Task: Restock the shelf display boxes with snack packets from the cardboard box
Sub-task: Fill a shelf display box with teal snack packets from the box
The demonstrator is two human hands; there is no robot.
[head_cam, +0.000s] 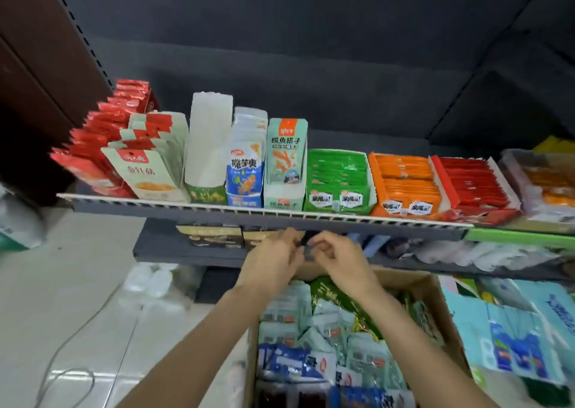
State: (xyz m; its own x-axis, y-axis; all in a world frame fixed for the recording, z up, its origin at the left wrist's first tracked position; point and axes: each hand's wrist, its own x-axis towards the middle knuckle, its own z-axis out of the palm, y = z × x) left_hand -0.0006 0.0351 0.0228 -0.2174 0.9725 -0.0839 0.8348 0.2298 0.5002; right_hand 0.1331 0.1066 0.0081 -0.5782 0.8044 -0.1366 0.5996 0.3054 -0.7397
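Note:
An open cardboard box below me holds several pale green, blue and dark green snack packets. Above its far edge, just under the shelf lip, my left hand and my right hand meet around a small dark item that both pinch; what it is cannot be told. On the shelf stand display boxes: a white-backed green one, a blue one, a pale green one, then flat green, orange and red trays.
Red packets and pale cards fill the shelf's left end. A lower shelf carries dark boxes. Blue-and-teal packages lie right of the cardboard box. White tiled floor with a cable lies on the left.

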